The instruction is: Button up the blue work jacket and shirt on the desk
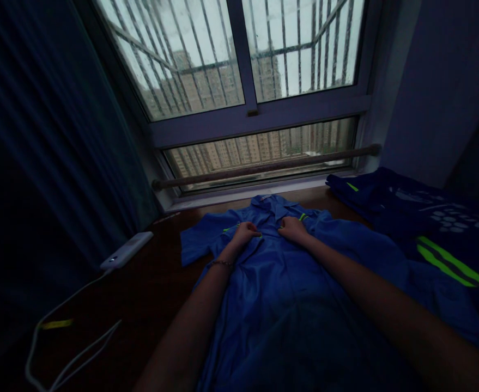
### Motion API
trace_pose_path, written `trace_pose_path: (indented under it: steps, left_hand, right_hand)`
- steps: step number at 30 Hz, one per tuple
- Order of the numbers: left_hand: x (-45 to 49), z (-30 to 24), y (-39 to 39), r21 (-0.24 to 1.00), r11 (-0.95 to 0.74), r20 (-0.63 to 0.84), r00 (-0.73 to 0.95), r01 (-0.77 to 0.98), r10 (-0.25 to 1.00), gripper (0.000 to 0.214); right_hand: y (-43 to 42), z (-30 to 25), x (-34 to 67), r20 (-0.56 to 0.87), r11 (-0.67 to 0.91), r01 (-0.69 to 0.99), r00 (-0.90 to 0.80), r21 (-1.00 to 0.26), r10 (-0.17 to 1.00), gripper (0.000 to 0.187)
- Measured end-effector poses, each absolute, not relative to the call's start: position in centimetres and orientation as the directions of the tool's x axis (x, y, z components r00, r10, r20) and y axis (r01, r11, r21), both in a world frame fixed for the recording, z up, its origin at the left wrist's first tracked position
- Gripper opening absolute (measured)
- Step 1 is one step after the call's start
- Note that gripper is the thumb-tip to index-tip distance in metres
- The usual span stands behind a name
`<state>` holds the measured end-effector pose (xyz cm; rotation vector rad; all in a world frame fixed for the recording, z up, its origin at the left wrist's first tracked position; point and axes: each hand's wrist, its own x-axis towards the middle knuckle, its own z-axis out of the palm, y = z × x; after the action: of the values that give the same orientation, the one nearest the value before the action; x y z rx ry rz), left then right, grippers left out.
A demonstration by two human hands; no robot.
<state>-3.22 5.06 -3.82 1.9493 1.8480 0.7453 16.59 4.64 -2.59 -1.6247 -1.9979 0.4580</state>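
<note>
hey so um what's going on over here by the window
A person's left hand and right hand are pinching the front of a blue shirt below its collar. The shirt lies spread out in front of the window. To the right lies dark blue clothing with bright stripes, and to the left a white device with a cable.

Dim overall; pale daylight comes through the window [245, 65], the brightest area; left of the window, the curtain [76, 120] falls into near-black shadow; the shirt [284, 272] below the window darkens farther from it; wide-angle distortion splays the window's sides.
</note>
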Motion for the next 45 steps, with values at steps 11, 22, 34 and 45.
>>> trace_pose_path:
  steps: [11, 22, 34, 45]
  left_hand:
    - [0.8, 1.1, 0.9, 0.312, -0.252, 0.457, 0.088, 0.916, 0.885, 0.01]
    - [0.3, -1.4, 2.4, 0.985, 0.029, -0.012, 0.098, -0.169, 0.995, 0.018]
    - [0.3, -3.6, 3.0, 0.972, 0.068, -0.062, 0.035, -0.224, 0.997, 0.021]
    - [0.4, -3.4, 2.8, 0.984, 0.035, -0.037, -0.005, -0.174, 0.999, 0.021]
  right_hand:
    - [5.1, -0.3, 17.2, 0.093, 0.165, 0.226, -0.299, -0.96, 0.95, 0.021]
    - [4.8, 0.0, 16.5, 0.283, 0.365, 0.098, -0.46, -0.926, 0.842, 0.019]
    - [5.0, -3.5, 16.4, 0.296, 0.382, 0.179, -0.377, -0.907, 0.878, 0.03]
    - [3.6, -3.1, 15.9, 0.613, 0.686, 0.441, -0.319, -0.579, 0.722, 0.018]
